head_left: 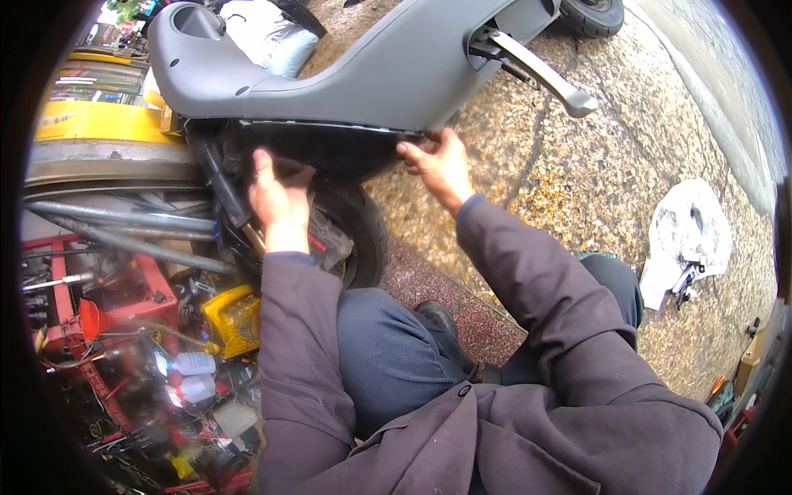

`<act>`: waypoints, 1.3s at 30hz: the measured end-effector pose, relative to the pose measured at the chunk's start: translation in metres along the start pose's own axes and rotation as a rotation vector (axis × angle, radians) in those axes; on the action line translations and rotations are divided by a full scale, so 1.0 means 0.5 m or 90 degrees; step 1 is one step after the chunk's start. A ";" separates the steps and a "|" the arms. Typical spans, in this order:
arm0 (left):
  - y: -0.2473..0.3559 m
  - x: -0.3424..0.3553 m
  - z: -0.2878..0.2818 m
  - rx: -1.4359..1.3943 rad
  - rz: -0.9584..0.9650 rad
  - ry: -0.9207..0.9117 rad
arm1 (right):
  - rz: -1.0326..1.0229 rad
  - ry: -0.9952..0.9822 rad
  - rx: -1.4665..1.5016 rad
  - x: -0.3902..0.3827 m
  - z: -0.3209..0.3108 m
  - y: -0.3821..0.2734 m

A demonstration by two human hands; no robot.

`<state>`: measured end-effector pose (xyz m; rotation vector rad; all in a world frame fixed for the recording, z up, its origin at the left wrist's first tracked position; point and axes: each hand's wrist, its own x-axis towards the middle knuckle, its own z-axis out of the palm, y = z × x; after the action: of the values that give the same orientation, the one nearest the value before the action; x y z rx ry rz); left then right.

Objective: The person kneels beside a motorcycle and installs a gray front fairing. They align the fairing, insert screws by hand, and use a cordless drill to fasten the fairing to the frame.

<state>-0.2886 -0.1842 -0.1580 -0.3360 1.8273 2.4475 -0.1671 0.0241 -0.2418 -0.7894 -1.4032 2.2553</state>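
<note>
The grey body cover (pixel 330 87) of a scooter lies across the top of the view. Under its lower edge runs a long black panel (pixel 338 147). My left hand (pixel 280 198) is at the panel's left part, thumb raised and fingers bent under it in shadow. At the panel's right end, my right hand (pixel 441 169) pinches the edge between thumb and fingers, close below the grey cover. Beneath the panel shows a wheel (pixel 367 235), partly hidden by my left hand and arm. A black tube, seemingly a shock absorber (pixel 221 183), stands left of my left hand.
A silver lever arm (pixel 544 74) juts from the scooter's right side. Left of me, a red rack (pixel 148 289) holds tools, bottles (pixel 194 375) and a yellow part (pixel 231 320). A clear plastic bag (pixel 693 231) with small metal parts lies on the pebbled ground at right.
</note>
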 end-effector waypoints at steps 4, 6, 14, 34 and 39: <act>0.005 -0.007 -0.001 -0.002 -0.004 -0.022 | -0.006 0.028 -0.005 0.003 0.004 0.018; 0.007 -0.010 -0.001 -0.019 -0.011 -0.019 | -0.009 0.053 -0.038 0.006 0.005 0.027; 0.007 -0.018 0.005 -0.008 -0.014 0.006 | -0.057 0.092 -0.092 -0.002 0.014 0.030; -0.038 -0.034 0.076 -0.071 -0.064 0.082 | 0.025 0.053 0.083 0.006 0.010 0.003; -0.025 -0.041 0.103 -0.011 -0.060 0.169 | -0.002 0.043 0.049 0.007 0.013 0.002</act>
<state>-0.2731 -0.1301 -0.1514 -0.7643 1.8354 2.4538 -0.1738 0.0211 -0.2415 -0.8294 -1.2779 2.2437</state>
